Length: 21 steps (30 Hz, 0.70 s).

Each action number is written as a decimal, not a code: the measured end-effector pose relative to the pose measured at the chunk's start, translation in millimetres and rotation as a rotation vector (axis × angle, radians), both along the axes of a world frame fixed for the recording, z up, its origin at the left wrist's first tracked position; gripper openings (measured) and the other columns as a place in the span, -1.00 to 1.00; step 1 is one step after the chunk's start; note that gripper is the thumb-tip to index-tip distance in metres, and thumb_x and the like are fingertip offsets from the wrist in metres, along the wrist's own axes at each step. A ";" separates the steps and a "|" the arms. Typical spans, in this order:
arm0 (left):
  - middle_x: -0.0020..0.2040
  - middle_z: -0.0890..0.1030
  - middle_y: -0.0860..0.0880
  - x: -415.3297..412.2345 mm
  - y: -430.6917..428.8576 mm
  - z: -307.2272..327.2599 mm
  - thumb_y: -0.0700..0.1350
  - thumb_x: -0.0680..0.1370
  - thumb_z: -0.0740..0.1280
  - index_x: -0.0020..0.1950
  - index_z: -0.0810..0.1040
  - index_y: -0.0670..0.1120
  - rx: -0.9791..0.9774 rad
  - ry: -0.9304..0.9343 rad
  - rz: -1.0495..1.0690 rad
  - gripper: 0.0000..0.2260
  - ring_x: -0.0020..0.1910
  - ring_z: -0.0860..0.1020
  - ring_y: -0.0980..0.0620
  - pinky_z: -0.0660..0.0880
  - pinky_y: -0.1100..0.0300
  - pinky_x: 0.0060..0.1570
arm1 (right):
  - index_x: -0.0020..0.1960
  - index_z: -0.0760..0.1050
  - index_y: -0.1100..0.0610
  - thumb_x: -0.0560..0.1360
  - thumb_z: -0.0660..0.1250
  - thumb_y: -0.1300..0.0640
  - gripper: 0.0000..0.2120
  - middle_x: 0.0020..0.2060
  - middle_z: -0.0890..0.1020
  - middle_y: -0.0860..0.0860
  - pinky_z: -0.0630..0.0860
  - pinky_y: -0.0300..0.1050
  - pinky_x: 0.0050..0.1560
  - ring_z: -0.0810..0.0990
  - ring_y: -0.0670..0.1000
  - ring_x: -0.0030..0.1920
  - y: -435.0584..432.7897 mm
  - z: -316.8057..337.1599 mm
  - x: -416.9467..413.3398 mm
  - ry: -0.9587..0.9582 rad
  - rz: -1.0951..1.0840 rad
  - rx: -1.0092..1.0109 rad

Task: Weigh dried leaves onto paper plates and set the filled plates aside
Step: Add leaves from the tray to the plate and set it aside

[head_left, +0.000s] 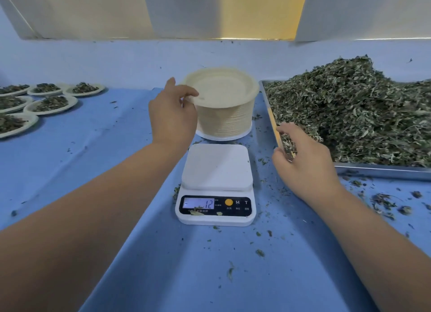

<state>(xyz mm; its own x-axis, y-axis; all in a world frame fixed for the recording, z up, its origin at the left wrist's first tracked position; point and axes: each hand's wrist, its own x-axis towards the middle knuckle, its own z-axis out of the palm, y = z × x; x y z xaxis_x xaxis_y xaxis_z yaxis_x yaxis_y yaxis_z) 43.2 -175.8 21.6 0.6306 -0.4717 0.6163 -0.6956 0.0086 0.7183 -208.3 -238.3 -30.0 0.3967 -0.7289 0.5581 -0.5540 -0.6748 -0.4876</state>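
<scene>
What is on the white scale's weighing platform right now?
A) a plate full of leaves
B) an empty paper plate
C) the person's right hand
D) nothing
D: the platform of the scale is bare; the left hand pinches the top plate of the stack, and the right hand holds dried leaves.

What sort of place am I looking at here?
Likely a small herb or tea portioning bench: a metal tray heaped with dried leaves, a digital scale near a stack of paper plates, and filled plates set out at the left of the blue table.
</scene>
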 end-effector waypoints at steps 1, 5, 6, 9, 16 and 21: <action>0.48 0.50 -0.14 -0.7 7.2 -6.6 -0.32 0.58 0.24 -0.01 0.68 0.07 -0.032 0.030 -0.020 -0.67 0.07 0.54 0.42 0.30 0.62 -0.10 | 0.39 0.36 -0.09 0.55 0.27 0.06 -0.59 -0.08 0.66 0.10 0.48 -0.10 -0.33 0.50 -0.08 -0.43 3.8 -0.3 1.7 -0.006 0.011 0.009; 0.33 0.63 -0.07 -1.0 34.8 -27.8 -0.36 0.57 0.29 0.00 0.73 0.02 -0.131 0.187 -0.126 -0.67 0.04 0.53 0.54 0.43 0.48 0.13 | 0.50 0.20 -0.14 0.56 0.33 0.07 -0.43 0.34 0.57 -0.04 0.57 -0.12 -0.10 0.58 -0.08 -0.36 16.4 -1.6 9.7 -0.065 0.067 0.085; 0.31 0.65 -0.08 -0.7 39.5 -31.4 -0.38 0.57 0.31 -0.03 0.73 0.02 -0.161 0.234 -0.166 -0.67 0.13 0.56 0.47 0.46 0.43 0.18 | 0.51 0.19 -0.14 0.56 0.34 0.07 -0.41 0.40 0.50 -0.15 0.50 -0.32 -0.10 0.57 -0.13 -0.34 19.2 -1.8 12.4 -0.079 0.086 0.098; 0.22 0.67 -0.06 -1.1 51.5 -45.1 -0.44 0.54 0.37 -0.10 0.72 0.02 -0.181 0.300 -0.297 -0.65 0.23 0.60 0.28 0.52 0.32 0.24 | 0.46 0.34 -0.12 0.53 0.36 0.06 -0.48 0.26 0.56 -0.27 0.43 -0.47 0.00 0.63 -0.09 -0.03 27.5 -1.9 21.0 -0.125 0.117 0.152; -0.01 0.74 0.13 11.9 61.0 -64.1 -0.49 0.50 0.42 -0.12 0.71 -0.07 -0.093 0.396 -0.490 -0.69 0.06 0.70 0.15 0.60 0.28 0.11 | 0.06 0.63 0.02 0.52 0.31 0.11 -0.83 -0.20 0.66 -0.12 0.52 -0.07 -0.09 0.60 -0.02 -0.15 32.3 -4.1 26.9 -0.098 0.096 0.032; -0.05 0.76 -0.02 23.6 61.8 -68.8 -0.47 0.51 0.40 0.10 0.68 -0.09 0.055 0.520 -0.500 -0.68 0.02 0.73 0.02 0.65 0.16 0.05 | -0.19 0.58 0.13 0.41 0.16 0.27 -0.78 -0.18 0.66 0.00 0.52 0.09 0.12 0.62 0.12 0.08 20.2 -7.5 20.1 0.206 0.096 -0.169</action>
<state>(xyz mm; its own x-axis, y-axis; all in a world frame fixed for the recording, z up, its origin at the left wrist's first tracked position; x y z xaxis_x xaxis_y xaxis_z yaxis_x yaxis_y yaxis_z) 66.8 -114.0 -47.2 0.5364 -0.8022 0.2621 -0.1856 0.1908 0.9639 -188.2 -218.1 -37.5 0.5774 -0.5858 0.5688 -0.5594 -0.7912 -0.2470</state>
